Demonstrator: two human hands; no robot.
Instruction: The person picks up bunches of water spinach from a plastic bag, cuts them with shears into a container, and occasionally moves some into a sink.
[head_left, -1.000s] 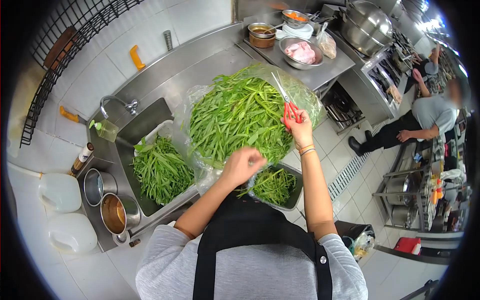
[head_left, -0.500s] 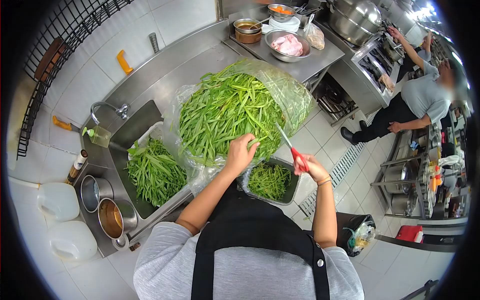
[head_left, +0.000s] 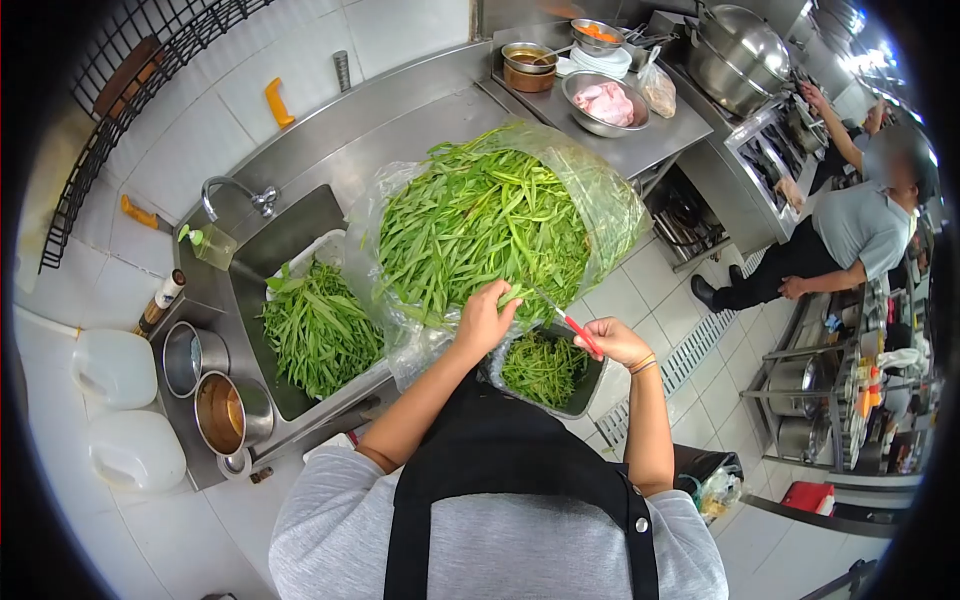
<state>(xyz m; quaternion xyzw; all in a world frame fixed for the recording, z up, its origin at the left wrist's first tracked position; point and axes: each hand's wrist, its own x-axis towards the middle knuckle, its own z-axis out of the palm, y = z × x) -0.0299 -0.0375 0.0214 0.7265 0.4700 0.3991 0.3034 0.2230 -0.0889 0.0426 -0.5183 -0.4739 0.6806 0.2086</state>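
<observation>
My left hand (head_left: 487,318) pinches a few green leafy stems at the front edge of a big heap of leafy greens (head_left: 470,230). The heap fills a clear plastic bag (head_left: 615,215) opened on the steel counter. In my right hand (head_left: 615,343) are red-handled scissors (head_left: 580,333), their blades pointing up and left, close to the stems at my left fingers. Below both hands, a dark bin (head_left: 597,385) holds cut green stems (head_left: 540,372). More leafy greens (head_left: 322,325) lie in a white basket in the sink at left.
A tap (head_left: 235,195) and a soap bottle (head_left: 210,246) stand by the sink (head_left: 290,232). Metal pots (head_left: 232,415) and white jugs (head_left: 135,450) are at lower left. A bowl of raw meat (head_left: 607,105) stands at the back. Another person (head_left: 850,230) works at right.
The scissors have swung left and down, bringing their blades to the stems at my left hand. My right hand has turned and dropped slightly. The whole view has shifted a little.
</observation>
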